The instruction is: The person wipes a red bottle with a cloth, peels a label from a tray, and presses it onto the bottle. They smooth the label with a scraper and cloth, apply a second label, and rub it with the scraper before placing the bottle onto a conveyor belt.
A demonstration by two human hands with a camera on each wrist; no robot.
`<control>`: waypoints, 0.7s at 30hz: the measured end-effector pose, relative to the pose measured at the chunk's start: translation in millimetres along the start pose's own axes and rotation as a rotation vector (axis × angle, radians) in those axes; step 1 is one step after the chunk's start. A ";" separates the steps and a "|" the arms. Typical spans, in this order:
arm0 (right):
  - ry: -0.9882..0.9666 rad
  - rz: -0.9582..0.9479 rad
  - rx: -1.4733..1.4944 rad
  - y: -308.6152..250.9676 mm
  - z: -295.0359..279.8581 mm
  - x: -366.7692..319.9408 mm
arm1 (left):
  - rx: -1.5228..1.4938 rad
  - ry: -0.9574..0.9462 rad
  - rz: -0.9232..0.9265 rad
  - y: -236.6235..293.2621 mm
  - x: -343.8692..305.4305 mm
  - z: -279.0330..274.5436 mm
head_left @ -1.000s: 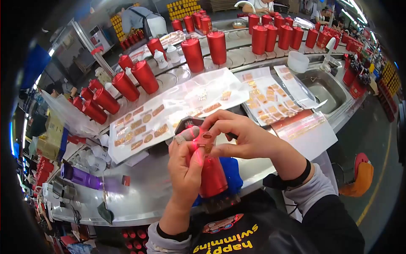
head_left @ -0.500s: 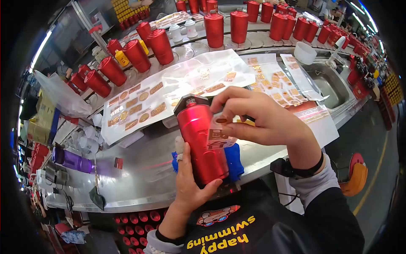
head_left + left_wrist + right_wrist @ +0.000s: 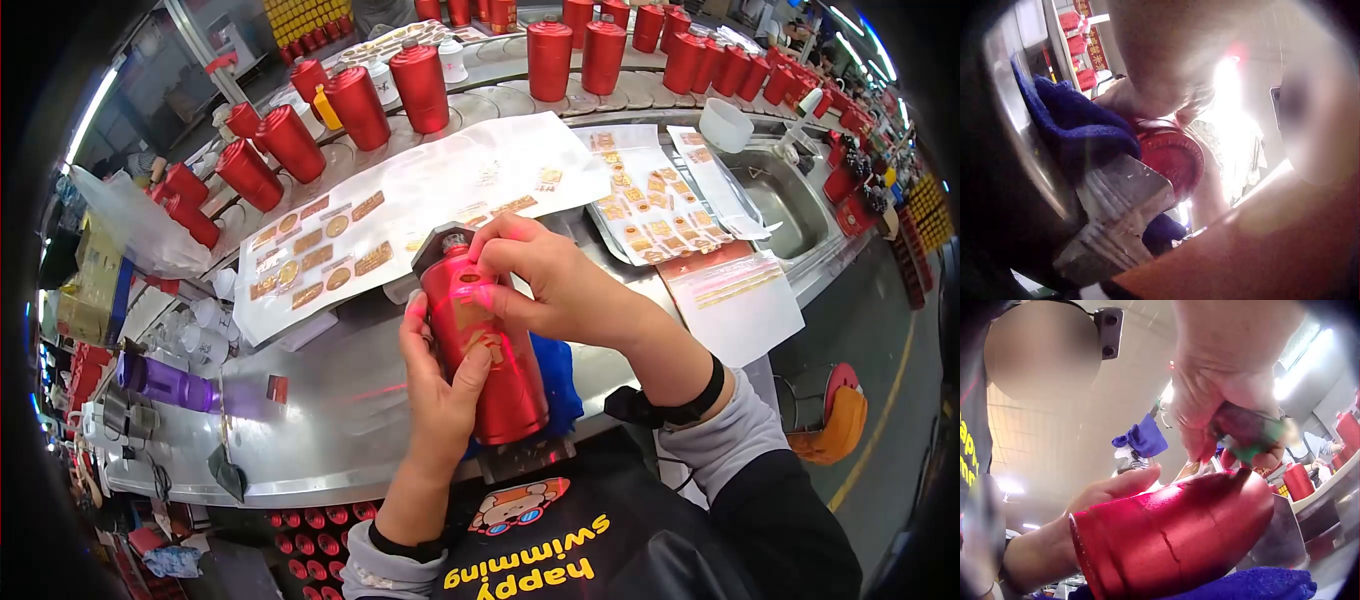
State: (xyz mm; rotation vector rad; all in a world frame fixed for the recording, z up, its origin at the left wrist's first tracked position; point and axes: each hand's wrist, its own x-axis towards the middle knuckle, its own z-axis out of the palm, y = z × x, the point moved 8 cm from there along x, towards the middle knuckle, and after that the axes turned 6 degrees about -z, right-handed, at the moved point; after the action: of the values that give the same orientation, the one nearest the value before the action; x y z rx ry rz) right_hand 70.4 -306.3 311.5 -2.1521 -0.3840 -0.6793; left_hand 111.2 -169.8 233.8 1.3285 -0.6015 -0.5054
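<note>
A red bottle (image 3: 512,405) leans on a blue cloth (image 3: 556,378) at the near table edge, its neck pointing away. My left hand (image 3: 440,395) holds it from the left side, thumb on the front over the lower part of a clear sticker (image 3: 470,312) with gold print. At the bottle's shoulder my right hand (image 3: 560,285) pinches the sticker's upper end between thumb and fingers. The right wrist view shows the bottle (image 3: 1166,537) lying along the cloth, a blurred dark green thing (image 3: 1250,431) within the right hand. Its round base (image 3: 1175,164) faces the left wrist view.
Behind the bottle lies a white sheet (image 3: 300,325) of gold stickers, with another sticker sheet (image 3: 615,160) to its right. Red bottles (image 3: 420,90) stand along a curved conveyor. A sink (image 3: 775,185) is at right, a purple bottle (image 3: 175,385) at left.
The sticker, first held between both hands, has come down onto the bottle's front. My left hand has moved from the sticker to the bottle's side, its thumb now over the sticker.
</note>
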 end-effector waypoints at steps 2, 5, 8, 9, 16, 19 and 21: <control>0.004 0.021 0.006 3.1 0.8 -0.2 | -0.029 0.007 -0.012 -0.4 -0.5 2.2; 0.030 0.017 -0.018 7.8 1.5 0.2 | -0.020 0.018 -0.011 -3.4 0.5 0.3; 0.031 -0.001 -0.036 10.5 2.7 0.5 | 0.008 0.029 -0.016 -5.2 0.4 -0.3; 0.037 -0.004 -0.034 11.2 2.8 0.5 | 0.016 0.030 -0.020 -4.9 0.5 0.1; 0.053 0.030 0.001 16.2 5.2 1.3 | -0.120 0.027 -0.072 -11.3 1.5 -2.2; 0.047 0.044 0.018 17.8 5.5 1.6 | -0.084 0.022 -0.075 -9.2 1.4 -0.1; 0.044 0.037 0.020 18.7 5.6 1.8 | -0.078 0.026 -0.064 -8.2 1.5 0.5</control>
State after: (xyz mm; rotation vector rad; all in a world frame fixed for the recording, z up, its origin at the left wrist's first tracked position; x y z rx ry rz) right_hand 82.8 -313.3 297.9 -2.1165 -0.3253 -0.6979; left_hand 112.0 -172.6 226.0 1.2811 -0.5145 -0.5578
